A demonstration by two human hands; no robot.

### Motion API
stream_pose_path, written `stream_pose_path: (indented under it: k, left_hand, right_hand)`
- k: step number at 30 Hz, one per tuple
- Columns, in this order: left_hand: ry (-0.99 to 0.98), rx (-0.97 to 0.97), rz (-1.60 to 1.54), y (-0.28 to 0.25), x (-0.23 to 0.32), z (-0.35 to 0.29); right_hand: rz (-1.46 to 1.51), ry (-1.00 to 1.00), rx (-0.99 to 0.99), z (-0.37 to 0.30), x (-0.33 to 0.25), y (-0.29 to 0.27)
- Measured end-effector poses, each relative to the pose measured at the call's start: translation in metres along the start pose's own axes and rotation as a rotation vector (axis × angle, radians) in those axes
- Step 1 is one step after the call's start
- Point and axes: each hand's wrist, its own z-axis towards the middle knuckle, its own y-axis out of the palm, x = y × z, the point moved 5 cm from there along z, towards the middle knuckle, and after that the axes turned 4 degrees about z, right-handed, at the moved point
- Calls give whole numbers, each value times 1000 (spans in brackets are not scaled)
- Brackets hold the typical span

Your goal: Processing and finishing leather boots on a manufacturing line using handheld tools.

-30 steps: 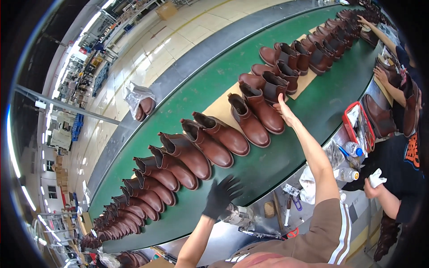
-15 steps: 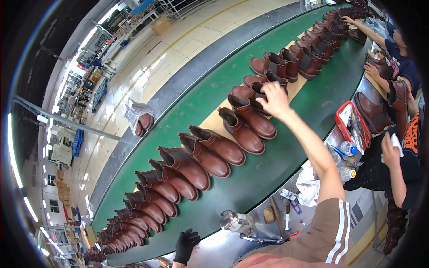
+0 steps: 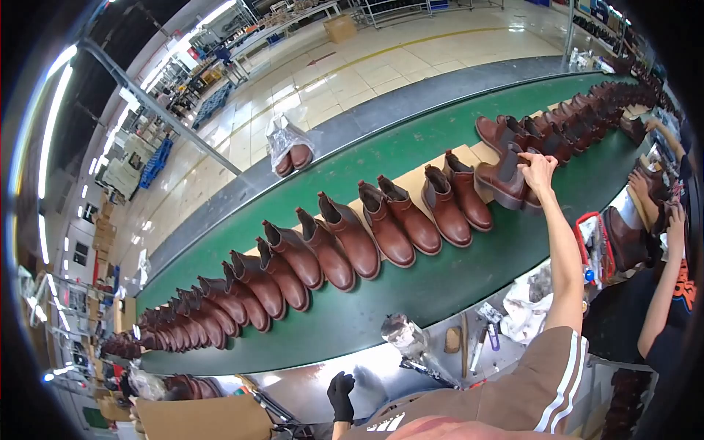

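My right hand point(image 3: 539, 171) is closed on the upper edge of a brown ankle boot point(image 3: 500, 180) with dark elastic side panels. This boot points left, across the line of the others, and overlaps a neighbouring boot. Left of it, a pair of brown boots point(image 3: 456, 209) stands upright, toes toward me. My left hand point(image 3: 341, 396), in a black glove, hangs near the bench's front edge with its fingers loosely bent and apart, holding nothing.
A long row of brown boots point(image 3: 282, 257) runs along the green conveyor belt point(image 3: 411, 301). On the metal bench lie a jar point(image 3: 403, 334), a brush block point(image 3: 452, 339) and white cloths point(image 3: 528, 304). Co-workers' arms point(image 3: 664, 268) reach in at right, beside a red basket point(image 3: 594, 249).
The view has turned, shifting the row left and down. My right hand has gone from hovering above the boots to gripping one. The gloved left hand's fingers have curled in more.
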Motion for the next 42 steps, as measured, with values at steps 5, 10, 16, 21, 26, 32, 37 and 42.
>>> stream_pose_path:
  k: [5, 10, 16, 21, 26, 32, 37, 42]
  left_hand:
    - [34, 48, -28, 7, -31, -19]
    - [169, 87, 23, -10, -35, -27]
    - [269, -259, -2, 21, 75, -62]
    - [441, -516, -184, 29, 140, -53]
    - [146, -507, -640, -26, 27, -13]
    - [238, -319, 58, -71, -11, -8]
    - [273, -230, -301, -64, 76, 10]
    - [400, -53, -601, -76, 145, -10]
  right_hand:
    - [61, -129, 95, -43, -73, -113]
    - [259, -402, 67, -113, -164, -216]
    - [700, -560, 10, -200, -272, -223]
    - [599, -966, -20, -331, -380, -173]
    - [573, -1024, -434, -482, -403, -69]
    - [1067, -260, -562, -439, -315, -82]
    - [-47, 144, -267, -403, -131, -50]
    - [-31, 240, -516, -449, -79, 22]
